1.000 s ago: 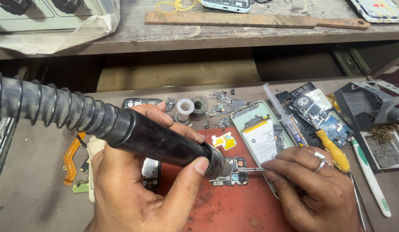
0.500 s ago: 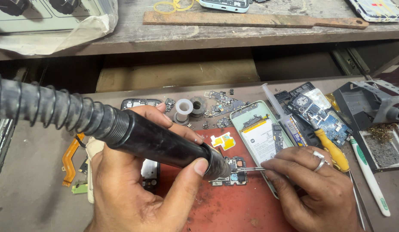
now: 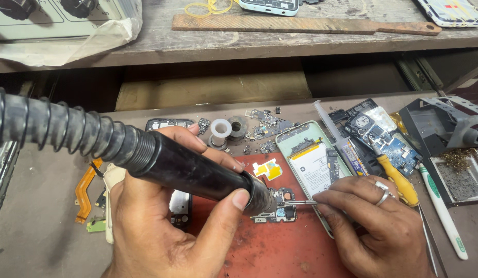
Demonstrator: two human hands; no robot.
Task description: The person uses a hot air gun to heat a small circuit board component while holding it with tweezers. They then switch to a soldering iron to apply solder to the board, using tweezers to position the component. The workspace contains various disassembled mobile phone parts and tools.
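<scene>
My left hand (image 3: 161,226) grips a black hot-air gun handle (image 3: 192,172) with a ribbed hose (image 3: 53,131). Its nozzle points down at a small phone circuit board (image 3: 281,206) lying on a red mat (image 3: 280,252). My right hand (image 3: 378,226), with a ring on one finger, pinches metal tweezers (image 3: 301,203) whose tips touch the board right under the nozzle. An opened phone body with its battery (image 3: 313,167) lies just behind the board, partly under my right hand.
Solder spools (image 3: 221,131), small loose parts (image 3: 265,126), a yellow-handled screwdriver (image 3: 398,180), a blue board (image 3: 386,139), a white pen-like tool (image 3: 445,216) and a soldering stand (image 3: 445,123) crowd the bench. An orange flex cable (image 3: 84,190) lies left. A control unit (image 3: 53,15) sits on the shelf above.
</scene>
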